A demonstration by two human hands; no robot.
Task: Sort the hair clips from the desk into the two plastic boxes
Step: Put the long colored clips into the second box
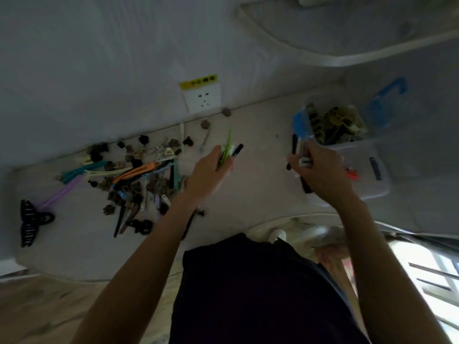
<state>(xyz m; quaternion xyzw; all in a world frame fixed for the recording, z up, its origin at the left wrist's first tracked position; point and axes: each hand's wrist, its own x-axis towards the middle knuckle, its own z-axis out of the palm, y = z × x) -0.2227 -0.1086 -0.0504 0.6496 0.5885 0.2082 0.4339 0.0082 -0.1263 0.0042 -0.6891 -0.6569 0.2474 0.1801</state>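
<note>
Head view shows us standing at a pale desk [253, 135] that runs along a white wall [99, 58], and we work down from the big things to the small. On the wall sits a white socket [202, 99] with a yellow label [198, 81] above it. At the right end of the desk stand the two plastic boxes: the far box [334, 122], with blue latches, holds a heap of dark and olive claw clips, and the near box [372, 175], clear, sits just in front of it with something orange-red inside; the rest of its contents we cannot make out. On the left of the desk lies the pile of hair clips [134, 175], a loose scatter of long flat clips in orange, teal, purple and cream mixed with small dark claw clips. Well apart from it at the far left lies a large black claw clip [31, 222], touching a purple clip [62, 193]. Our left hand [211, 173] is raised between the pile and the boxes, fingers curled round a small bunch of slim clips [229, 151], one green and one black among them. Our right hand [323, 172] is beside the near box, gripping several dark long clips [295, 151]. Both hands are blurred. Two small brown flower clips [205, 124] lie near the wall below the socket.
</note>
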